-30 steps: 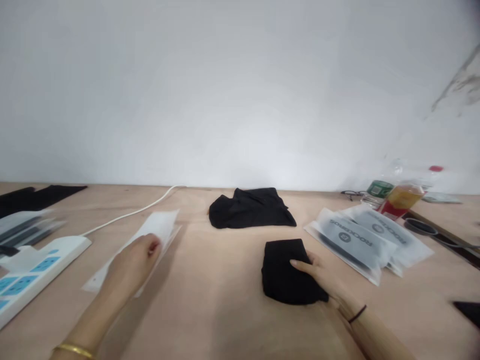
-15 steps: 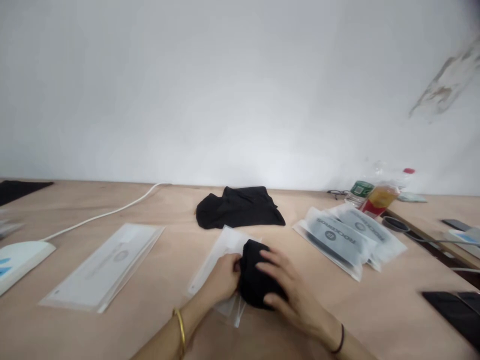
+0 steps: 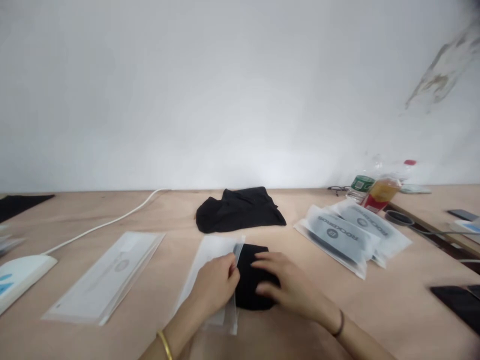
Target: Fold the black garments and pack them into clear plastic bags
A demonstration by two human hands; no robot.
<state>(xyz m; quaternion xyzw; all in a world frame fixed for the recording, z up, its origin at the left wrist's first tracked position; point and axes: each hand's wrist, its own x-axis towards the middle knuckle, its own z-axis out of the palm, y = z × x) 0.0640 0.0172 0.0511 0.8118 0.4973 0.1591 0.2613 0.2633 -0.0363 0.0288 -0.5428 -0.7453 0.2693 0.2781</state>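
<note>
A folded black cloth [image 3: 249, 292] lies in front of me, its left edge at the mouth of a frosted zip bag [image 3: 206, 250]. My left hand [image 3: 215, 282] is closed on the bag's edge, with thumb and fingers pressed together. Over the cloth, my right hand [image 3: 288, 285] rests with spread, slightly bent fingers on its top. How far the cloth reaches inside the bag is hidden by my left hand. Behind them lies another black fabric piece [image 3: 240, 210], loosely folded.
Another frosted bag [image 3: 108, 275] lies to the left, beside a white device [image 3: 26, 277] with a cable. Filled bags [image 3: 337, 237] are stacked on the right, near bottles [image 3: 380, 192] and a round dark-topped object [image 3: 399, 218]. Dark flat items [image 3: 457, 305] lie at the right edge.
My left hand has come up onto the bag's edge, and the bag's mouth now meets the cloth. The cloth has gone from a bunched, raised shape to lying flatter under my right hand.
</note>
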